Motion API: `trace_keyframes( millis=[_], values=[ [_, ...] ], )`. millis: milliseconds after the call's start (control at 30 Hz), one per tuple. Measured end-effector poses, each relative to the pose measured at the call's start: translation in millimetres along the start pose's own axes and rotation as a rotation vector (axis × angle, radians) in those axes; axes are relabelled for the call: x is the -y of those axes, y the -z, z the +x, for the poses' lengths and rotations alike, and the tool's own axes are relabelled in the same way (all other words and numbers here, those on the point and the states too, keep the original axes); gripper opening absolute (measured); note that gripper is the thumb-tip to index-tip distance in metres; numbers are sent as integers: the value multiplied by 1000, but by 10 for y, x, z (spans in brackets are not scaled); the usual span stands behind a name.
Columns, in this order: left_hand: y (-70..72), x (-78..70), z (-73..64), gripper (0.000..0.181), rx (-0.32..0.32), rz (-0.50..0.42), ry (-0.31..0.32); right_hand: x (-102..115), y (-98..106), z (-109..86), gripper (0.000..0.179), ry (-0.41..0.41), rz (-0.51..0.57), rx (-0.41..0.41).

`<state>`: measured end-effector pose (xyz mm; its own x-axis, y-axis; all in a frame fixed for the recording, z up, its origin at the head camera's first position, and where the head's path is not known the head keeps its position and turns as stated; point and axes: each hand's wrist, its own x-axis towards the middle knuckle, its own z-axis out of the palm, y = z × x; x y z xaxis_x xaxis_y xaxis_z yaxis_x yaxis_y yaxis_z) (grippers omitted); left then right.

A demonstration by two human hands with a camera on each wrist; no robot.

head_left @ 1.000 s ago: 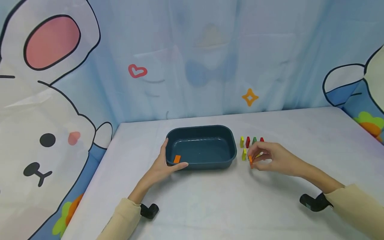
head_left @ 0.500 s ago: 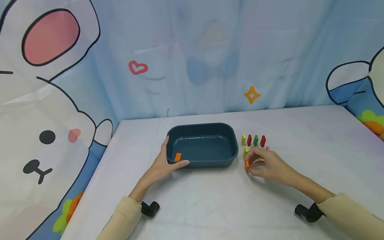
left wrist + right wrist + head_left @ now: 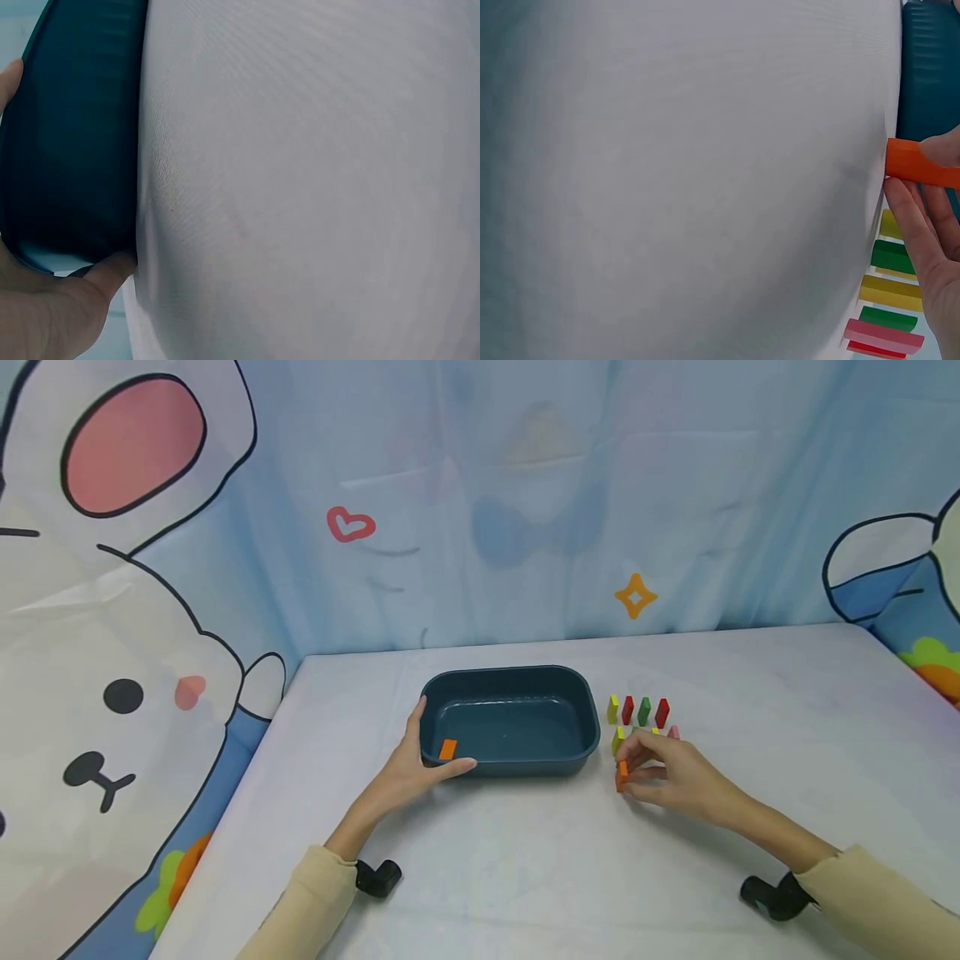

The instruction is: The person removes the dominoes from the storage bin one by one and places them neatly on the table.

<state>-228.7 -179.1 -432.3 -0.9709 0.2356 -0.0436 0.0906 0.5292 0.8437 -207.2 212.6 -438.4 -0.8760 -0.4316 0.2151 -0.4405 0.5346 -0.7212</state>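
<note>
In the head view my right hand (image 3: 675, 777) pinches an upright orange domino block (image 3: 622, 777) between thumb and fingers. The right wrist view shows the lower end of this orange block (image 3: 906, 159) right at the white cloth. My left hand (image 3: 411, 774) grips the near left corner of a dark teal plastic tub (image 3: 540, 769), thumb along the front wall and fingers at the left side. Another orange domino block (image 3: 447, 749) lies inside the tub near that corner. Beside the right hand stands a yellow domino block (image 3: 618, 740), at the left end of the front row.
Behind the right hand, a back row holds a yellow block (image 3: 612, 708), red blocks (image 3: 662, 712) and a green block (image 3: 644, 711). A pink block (image 3: 673, 732) ends the partly hidden front row. A printed curtain (image 3: 525, 485) hangs behind the white-covered table (image 3: 525, 860).
The right hand has shifted slightly left and toward the person with the orange domino block, uncovering more of the colored rows. The left hand stays on the tub; the view shifts a little.
</note>
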Motion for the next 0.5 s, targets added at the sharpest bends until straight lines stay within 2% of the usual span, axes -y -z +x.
trace_keyframes(
  millis=[500],
  values=[
    [0, -6, -1, 128, 4, -12, 5, 27, 9, -37, 43, -35, -20, 11]
  ],
)
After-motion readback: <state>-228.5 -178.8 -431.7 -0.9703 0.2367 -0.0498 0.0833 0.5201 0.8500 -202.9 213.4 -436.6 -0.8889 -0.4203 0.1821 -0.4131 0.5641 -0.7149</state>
